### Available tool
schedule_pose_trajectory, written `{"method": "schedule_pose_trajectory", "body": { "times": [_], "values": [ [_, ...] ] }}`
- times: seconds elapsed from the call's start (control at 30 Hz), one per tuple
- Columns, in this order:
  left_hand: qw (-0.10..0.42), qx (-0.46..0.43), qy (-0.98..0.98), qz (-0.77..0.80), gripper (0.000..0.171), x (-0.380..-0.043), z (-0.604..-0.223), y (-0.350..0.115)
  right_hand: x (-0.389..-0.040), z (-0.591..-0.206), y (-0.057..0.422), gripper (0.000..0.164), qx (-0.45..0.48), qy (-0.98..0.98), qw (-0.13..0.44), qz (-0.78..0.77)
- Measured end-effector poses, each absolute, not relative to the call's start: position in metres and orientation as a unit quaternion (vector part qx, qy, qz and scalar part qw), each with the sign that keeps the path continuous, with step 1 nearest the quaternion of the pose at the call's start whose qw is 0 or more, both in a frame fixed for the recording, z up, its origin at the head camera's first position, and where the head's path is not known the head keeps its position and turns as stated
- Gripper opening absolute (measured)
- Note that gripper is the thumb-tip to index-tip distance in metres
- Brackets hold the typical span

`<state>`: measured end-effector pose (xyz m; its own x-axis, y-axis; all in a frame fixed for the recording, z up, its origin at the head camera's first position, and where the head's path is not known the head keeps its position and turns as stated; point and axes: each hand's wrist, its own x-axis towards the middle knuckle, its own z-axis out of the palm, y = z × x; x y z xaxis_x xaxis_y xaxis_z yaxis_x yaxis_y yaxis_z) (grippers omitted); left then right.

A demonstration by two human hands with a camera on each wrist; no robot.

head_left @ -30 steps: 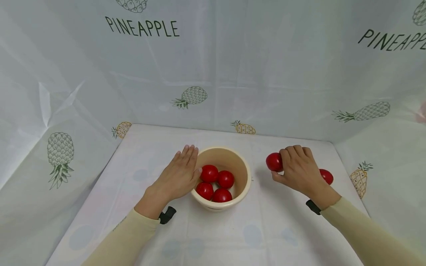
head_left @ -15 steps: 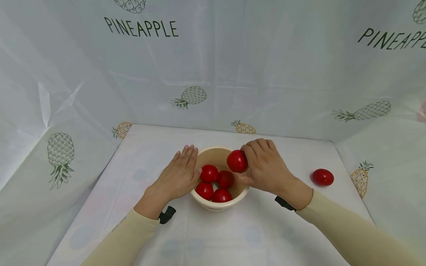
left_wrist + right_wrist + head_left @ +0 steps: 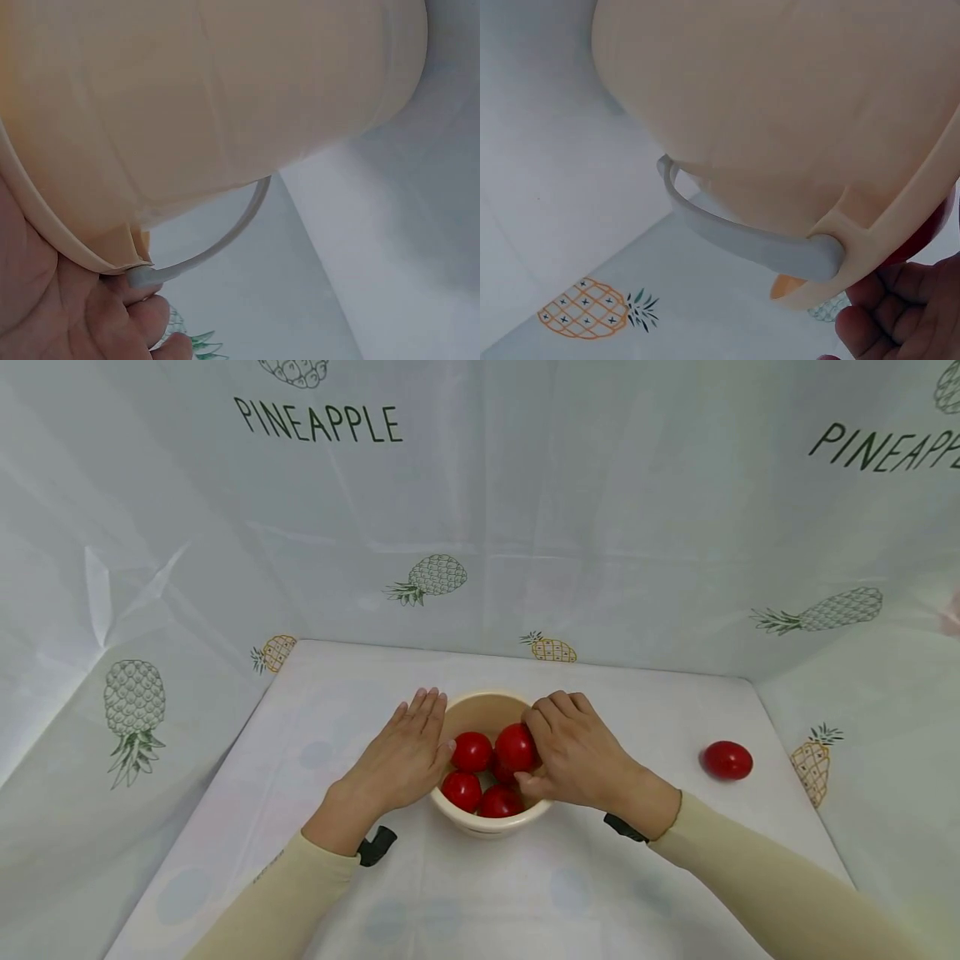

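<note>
A cream bucket [image 3: 483, 831] stands mid-table, with several glossy, red tomato-like fruits [image 3: 461, 790] inside. My right hand [image 3: 581, 756] is over the bucket's right rim, gripping another red tomato-like fruit [image 3: 517, 747] between fingers and thumb, above those in the bucket. The right wrist view shows part of a red fruit [image 3: 926, 232] behind the rim, beside the fingers. On the left rim lies my left hand [image 3: 401, 756], fingers straight and pointing away. In the left wrist view, that hand [image 3: 82, 315] touches the rim near the end of the grey handle [image 3: 225, 240].
One more red oval fruit [image 3: 727, 760] lies on the white-covered table [image 3: 645, 860], off to the right. Pineapple-printed sheeting [image 3: 637, 527] rises behind the table and along both sides. The grey handle [image 3: 742, 244] hangs down the bucket's outside.
My right hand has carried a red fruit leftward from the table's right side and lowered it into the bucket's mouth. The left hand has stayed on the rim.
</note>
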<state>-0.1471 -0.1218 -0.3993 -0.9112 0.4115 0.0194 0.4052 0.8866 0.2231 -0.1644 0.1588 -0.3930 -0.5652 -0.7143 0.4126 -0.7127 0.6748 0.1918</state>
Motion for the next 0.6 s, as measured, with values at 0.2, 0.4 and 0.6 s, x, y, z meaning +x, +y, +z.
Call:
{"method": "schedule_pose_trajectory", "body": {
  "times": [0.2,0.4,0.6],
  "values": [
    [0.018,0.209,0.971,0.112,0.073,-0.1472,-0.3992,-0.122,-0.1642,-0.393,0.1588,0.056,0.404,-0.884,0.237,-0.002],
    [0.018,0.207,0.971,0.114,0.073,-0.1467,-0.3993,-0.1222,-0.1642,-0.393,0.1585,0.056,0.404,-0.883,0.24,-0.004],
    [0.017,0.206,0.971,0.118,0.073,-0.1461,-0.3995,-0.1221,-0.1636,-0.3924,0.1583,0.056,0.402,-0.886,0.231,-0.004]
  ]
}}
